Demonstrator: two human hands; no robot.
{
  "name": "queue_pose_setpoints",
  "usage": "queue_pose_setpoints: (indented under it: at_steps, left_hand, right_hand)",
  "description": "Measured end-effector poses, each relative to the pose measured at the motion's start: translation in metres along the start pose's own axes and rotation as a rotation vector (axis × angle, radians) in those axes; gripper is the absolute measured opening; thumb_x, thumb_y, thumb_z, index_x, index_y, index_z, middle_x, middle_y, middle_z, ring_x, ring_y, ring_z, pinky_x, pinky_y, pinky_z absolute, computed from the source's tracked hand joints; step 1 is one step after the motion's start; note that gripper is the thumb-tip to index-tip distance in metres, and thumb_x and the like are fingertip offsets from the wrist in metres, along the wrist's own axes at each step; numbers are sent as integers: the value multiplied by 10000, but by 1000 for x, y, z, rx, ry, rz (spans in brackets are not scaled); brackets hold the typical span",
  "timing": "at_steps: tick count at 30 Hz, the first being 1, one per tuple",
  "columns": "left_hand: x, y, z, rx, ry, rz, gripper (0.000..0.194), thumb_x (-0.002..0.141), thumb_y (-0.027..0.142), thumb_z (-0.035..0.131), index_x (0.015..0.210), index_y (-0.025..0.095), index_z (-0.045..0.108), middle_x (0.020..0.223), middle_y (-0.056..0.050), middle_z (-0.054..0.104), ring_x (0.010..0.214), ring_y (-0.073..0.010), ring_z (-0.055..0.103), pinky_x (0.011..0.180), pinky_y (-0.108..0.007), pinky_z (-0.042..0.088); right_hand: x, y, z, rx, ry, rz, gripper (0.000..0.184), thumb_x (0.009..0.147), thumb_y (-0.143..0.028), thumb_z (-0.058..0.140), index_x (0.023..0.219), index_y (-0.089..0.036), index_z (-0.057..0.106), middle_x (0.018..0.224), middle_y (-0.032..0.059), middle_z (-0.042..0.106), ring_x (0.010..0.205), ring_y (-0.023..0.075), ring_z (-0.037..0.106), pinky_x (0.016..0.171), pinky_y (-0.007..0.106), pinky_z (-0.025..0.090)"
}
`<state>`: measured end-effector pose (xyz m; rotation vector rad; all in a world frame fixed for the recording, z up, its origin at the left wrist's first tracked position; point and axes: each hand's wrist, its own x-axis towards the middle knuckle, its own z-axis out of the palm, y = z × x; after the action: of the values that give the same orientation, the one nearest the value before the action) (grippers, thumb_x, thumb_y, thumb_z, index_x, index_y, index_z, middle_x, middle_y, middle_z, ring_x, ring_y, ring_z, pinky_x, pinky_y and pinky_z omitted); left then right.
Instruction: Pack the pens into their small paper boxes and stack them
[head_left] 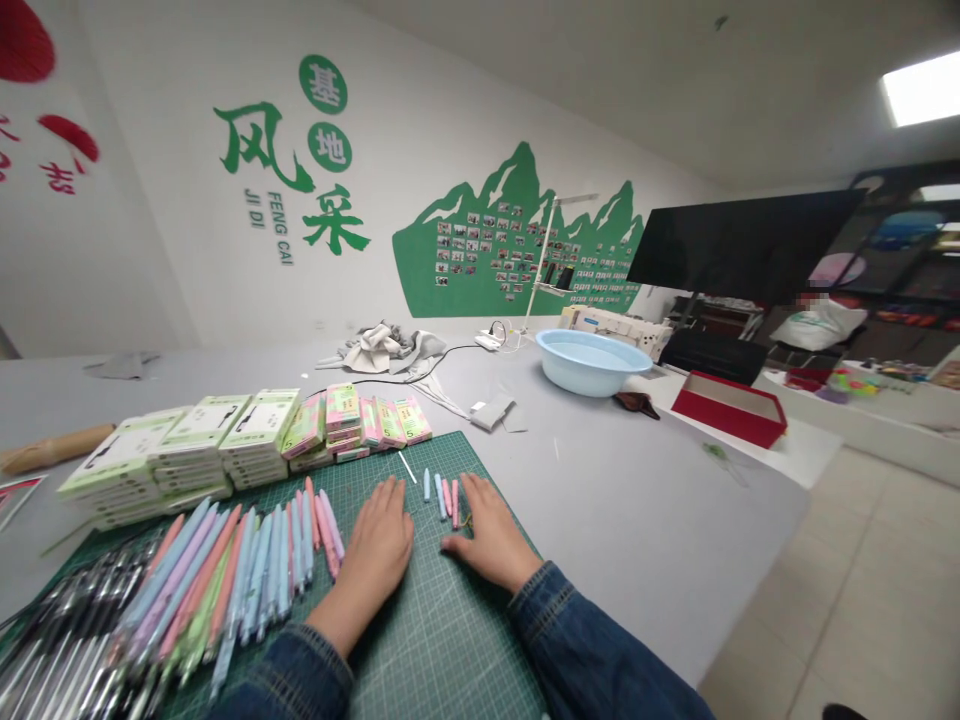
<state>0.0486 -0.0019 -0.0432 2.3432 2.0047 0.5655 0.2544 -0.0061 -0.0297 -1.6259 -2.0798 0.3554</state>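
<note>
My left hand (379,545) lies flat on the green cutting mat (442,640), fingers stretched out, holding nothing. My right hand (489,535) rests palm down beside it, fingers spread, thumb pointing left. Between the two hands lie a few short pastel pen caps (442,492), blue and pink, touching neither palm clearly. A rubber band (466,520) seems to lie by my right fingers. Left of my left hand a row of pastel pens (240,575) lies side by side on the mat.
Stacks of white and green boxes (187,445) and small pink packs (360,425) line the mat's far edge. Dark pens (60,640) lie at the far left. Further back sit a blue basin (589,360), grey cloth (386,350), a red box (731,405) and a monitor (739,245).
</note>
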Motion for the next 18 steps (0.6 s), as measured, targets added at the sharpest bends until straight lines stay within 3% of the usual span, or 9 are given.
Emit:
queue_pose_setpoints:
  at_steps: [3,5,8,12,16,18]
  left_hand:
    - [27,10,8,-24,-15,-74,584,983,249,275,1517,30,362,1600,-204,346,1475,-324,336,1173,-505,316]
    - [40,13,13,-30,-11,-88,592,997,303,284,1520,36,358,1591,-225,348,1463,-356,351,1153,-560,321]
    - [48,17,19,-48,-16,-55,564,1001,339,306,1478,72,443,1572,-206,392,1458,-340,367,1166,-564,294]
    - [43,21,23,-82,-23,12,547,1011,327,266,1421,58,508,1546,-202,436,1453,-296,388,1181,-501,298]
    - [28,26,22,-131,-40,60,590,1030,355,199,1516,67,367,1548,-170,449,1426,-203,437,1172,-378,340]
    - [19,28,21,-118,-51,36,637,1020,399,241,1542,38,300,1580,-186,387,1455,-227,390,1179,-389,328]
  right_hand:
    - [-4,-1,8,-13,-43,-9,979,756,-493,787,1542,-108,349,1599,168,343,1499,370,257,1233,504,210]
    - [-2,-1,11,-22,-47,-14,879,833,-489,721,1541,-114,359,1602,165,336,1506,370,238,1234,517,190]
    - [7,1,12,-30,-46,-30,735,913,-435,641,1530,-130,385,1597,147,356,1504,352,253,1232,514,192]
    - [19,4,11,-25,-41,-52,653,945,-399,600,1522,-163,402,1577,116,405,1491,325,293,1226,500,210]
    - [22,8,8,-9,-30,-51,739,881,-431,689,1515,-180,404,1552,103,447,1468,315,343,1218,467,249]
    - [18,10,6,-10,-16,-24,835,828,-439,748,1521,-150,383,1553,125,440,1466,323,345,1215,449,263]
